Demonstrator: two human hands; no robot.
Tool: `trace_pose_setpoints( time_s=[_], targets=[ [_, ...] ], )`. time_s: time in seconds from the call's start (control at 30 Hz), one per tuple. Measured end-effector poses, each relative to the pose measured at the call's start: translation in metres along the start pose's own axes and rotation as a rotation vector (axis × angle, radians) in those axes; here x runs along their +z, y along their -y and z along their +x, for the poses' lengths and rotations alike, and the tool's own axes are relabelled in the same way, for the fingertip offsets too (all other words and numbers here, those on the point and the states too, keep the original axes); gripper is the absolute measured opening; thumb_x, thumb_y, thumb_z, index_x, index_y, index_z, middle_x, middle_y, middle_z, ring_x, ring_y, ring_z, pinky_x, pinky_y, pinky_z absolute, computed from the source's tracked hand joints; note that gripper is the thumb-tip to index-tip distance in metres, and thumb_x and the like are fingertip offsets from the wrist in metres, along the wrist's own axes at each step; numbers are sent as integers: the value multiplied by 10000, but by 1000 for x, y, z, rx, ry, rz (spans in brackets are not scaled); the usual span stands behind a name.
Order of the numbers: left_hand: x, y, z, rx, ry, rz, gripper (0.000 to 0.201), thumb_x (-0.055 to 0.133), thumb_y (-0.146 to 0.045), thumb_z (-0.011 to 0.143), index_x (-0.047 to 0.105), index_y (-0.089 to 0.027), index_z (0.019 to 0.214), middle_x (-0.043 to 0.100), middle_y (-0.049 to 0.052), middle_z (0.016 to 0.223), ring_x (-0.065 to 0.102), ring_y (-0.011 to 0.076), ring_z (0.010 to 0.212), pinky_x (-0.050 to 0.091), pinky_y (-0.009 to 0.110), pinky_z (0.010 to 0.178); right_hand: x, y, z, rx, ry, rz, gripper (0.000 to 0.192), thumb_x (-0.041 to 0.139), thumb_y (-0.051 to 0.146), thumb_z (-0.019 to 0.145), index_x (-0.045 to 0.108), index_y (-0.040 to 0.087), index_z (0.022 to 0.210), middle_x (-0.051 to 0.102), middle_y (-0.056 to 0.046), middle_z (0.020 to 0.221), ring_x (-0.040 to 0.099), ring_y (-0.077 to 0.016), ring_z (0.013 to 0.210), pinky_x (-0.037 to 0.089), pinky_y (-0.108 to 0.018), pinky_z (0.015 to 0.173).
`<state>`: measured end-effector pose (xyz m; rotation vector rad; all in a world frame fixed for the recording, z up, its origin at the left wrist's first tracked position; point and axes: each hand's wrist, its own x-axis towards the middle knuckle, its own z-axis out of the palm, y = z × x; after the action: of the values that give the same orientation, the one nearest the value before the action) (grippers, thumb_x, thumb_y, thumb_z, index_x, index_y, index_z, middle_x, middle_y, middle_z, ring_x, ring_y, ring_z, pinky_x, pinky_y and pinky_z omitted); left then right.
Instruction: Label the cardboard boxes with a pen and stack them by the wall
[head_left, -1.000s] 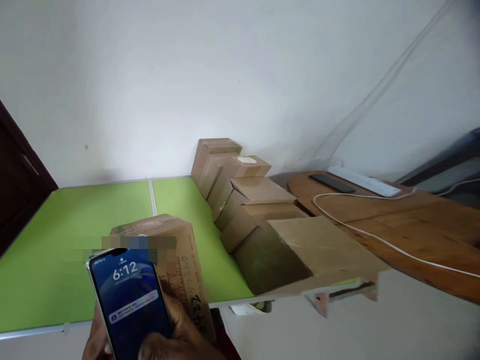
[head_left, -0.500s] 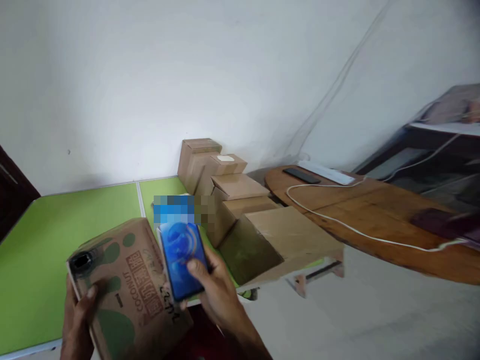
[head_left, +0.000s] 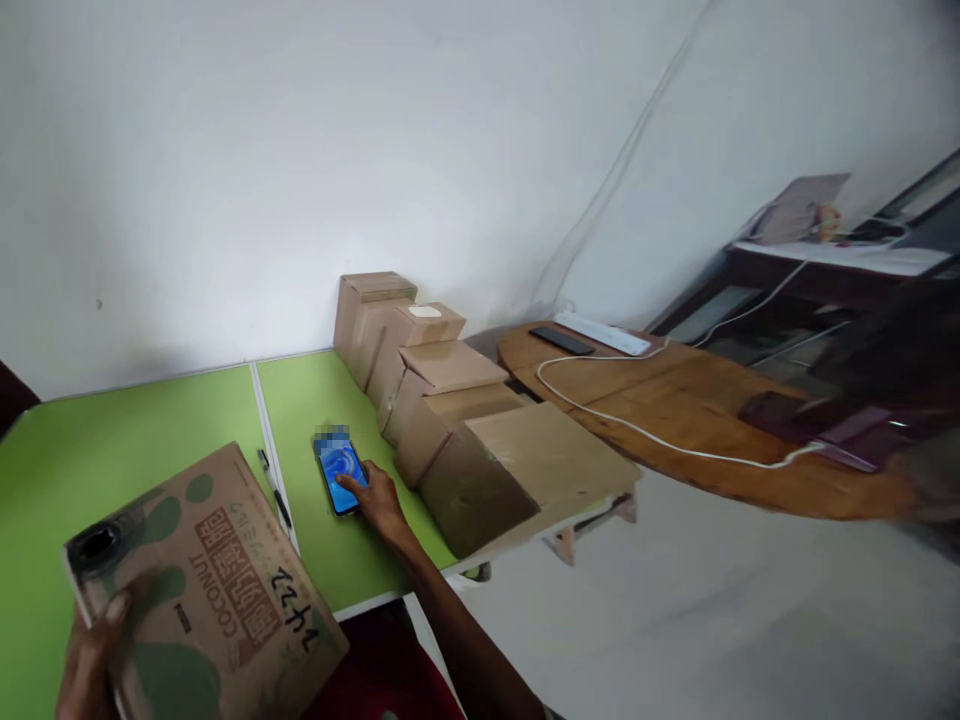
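While right hand (head_left: 379,500) rests flat fingers on phone (head_left: 340,474) mid-frame, long axis pointing away, left hand (head_left: 94,660) grips box (head_left: 210,590) lower left on worktop (head_left: 150,430).

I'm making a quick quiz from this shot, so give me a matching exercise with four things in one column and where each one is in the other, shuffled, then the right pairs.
Things:
1. phone
2. coconut box
3. black pen
4. white cable

Places:
A. trailing across the round wooden table
B. gripped at its near corner by the left hand
C. flat on the green table, under the right hand
D. lying along the seam of the green table

Pairs: 1-C, 2-B, 3-D, 4-A
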<state>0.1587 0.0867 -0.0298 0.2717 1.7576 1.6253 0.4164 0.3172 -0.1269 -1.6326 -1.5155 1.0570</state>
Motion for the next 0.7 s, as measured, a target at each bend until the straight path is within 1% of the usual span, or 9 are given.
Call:
trace_pose_setpoints(
  time_s=[0.1,0.2,0.3,0.4,0.47,0.53,0.6,0.67,0.7],
  targets=[
    [7,-2,-6,27,31,-49,1010,908,-774,652,694,-228,1474,837,109,1270,776,438,1217,718,440,824,-2,-5,-5,-31,-35,-168,225,789,335,943,762,151,1070,823,-165,1056,782,-330,1046,564,-368,906],
    [8,2,-9,79,33,-80,1013,902,-781,670,686,-225,1489,825,114,1317,770,427,1245,707,456,894,-3,-7,-9,-72,-64,-290,244,758,335,972,779,123,1093,773,-270,1258,716,-424,1267,534,-457,1059],
    [2,9,-5,99,33,-95,986,905,-761,664,695,-229,1467,799,117,1397,749,433,1290,699,468,930,-1,-6,-14,-105,-85,-348,289,725,337,985,792,95,1127,737,-311,1282,658,-477,1340,508,-545,1138],
    [-1,16,4,76,56,-103,1068,928,-763,587,674,-228,1475,779,131,1432,751,459,1264,704,506,906,5,-4,-34,-196,-99,-318,454,710,488,1008,787,115,1253,716,-295,1370,608,-471,1409,471,-597,1218],
    [-2,20,10,101,47,-79,1076,882,-823,605,671,-232,1478,786,136,1398,755,466,1242,702,536,908,10,-1,-62,-350,64,-106,587,627,646,1050,769,171,1365,723,-237,1442,623,-420,1425,482,-577,1241],
    [-7,25,14,173,18,-26,1032,765,-928,669,708,-241,1437,802,139,1319,754,467,1241,694,562,935,16,6,-96,-464,403,235,720,436,771,1106,710,246,1515,725,-173,1513,663,-363,1426,512,-542,1238],
    [-21,31,16,249,-42,72,994,597,-1023,733,765,-260,1348,806,142,1214,746,466,1247,684,587,964,19,18,-126,-428,656,478,862,303,883,1080,595,315,1659,668,-135,1624,630,-350,1509,502,-537,1265],
    [-44,38,16,305,-116,206,952,512,-1054,764,806,-285,1242,790,144,1128,733,478,1240,674,636,974,21,35,-146,-388,772,568,992,310,986,997,513,345,1726,584,-119,1722,529,-363,1621,437,-546,1326],
    [-58,42,15,332,-154,269,920,535,-1050,758,816,-294,1200,777,144,1100,724,491,1230,668,670,970,21,45,-151,-388,809,581,1034,343,1016,960,501,350,1736,543,-112,1758,470,-367,1667,387,-549,1360]
  ],
)
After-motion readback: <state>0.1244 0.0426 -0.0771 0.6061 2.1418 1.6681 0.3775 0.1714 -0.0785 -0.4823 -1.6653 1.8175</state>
